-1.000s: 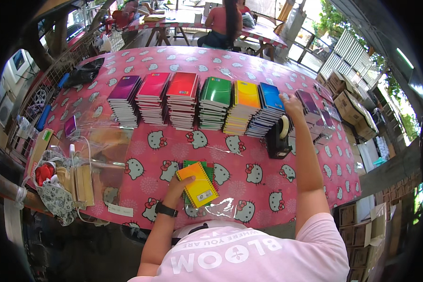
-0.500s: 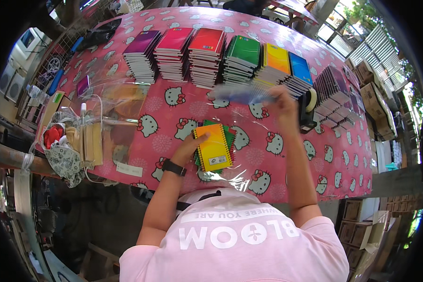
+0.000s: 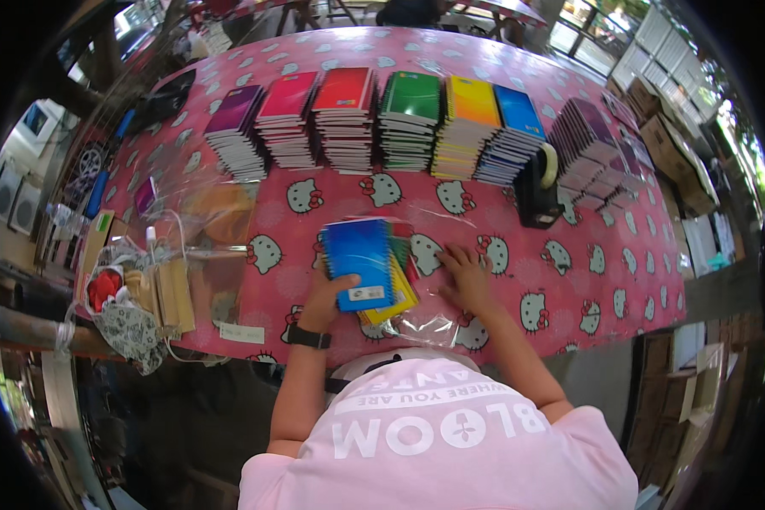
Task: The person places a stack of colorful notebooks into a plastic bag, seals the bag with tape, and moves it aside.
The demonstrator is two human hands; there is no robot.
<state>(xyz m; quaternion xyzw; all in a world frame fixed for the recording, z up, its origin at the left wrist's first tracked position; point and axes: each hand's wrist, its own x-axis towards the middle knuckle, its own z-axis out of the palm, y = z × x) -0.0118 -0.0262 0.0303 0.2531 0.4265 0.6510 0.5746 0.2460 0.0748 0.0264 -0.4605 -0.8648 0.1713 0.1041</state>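
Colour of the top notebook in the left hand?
Blue; the top notebook shows best in the head view.

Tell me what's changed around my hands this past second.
Your right hand brought a blue notebook from the blue stack toward you and left, laid it over the yellow notebook and let go. Your left hand now holds it, thumb on top. The other stacks and tape dispenser stayed put.

The blue notebook (image 3: 361, 255) mostly hides the yellow notebook (image 3: 405, 296).
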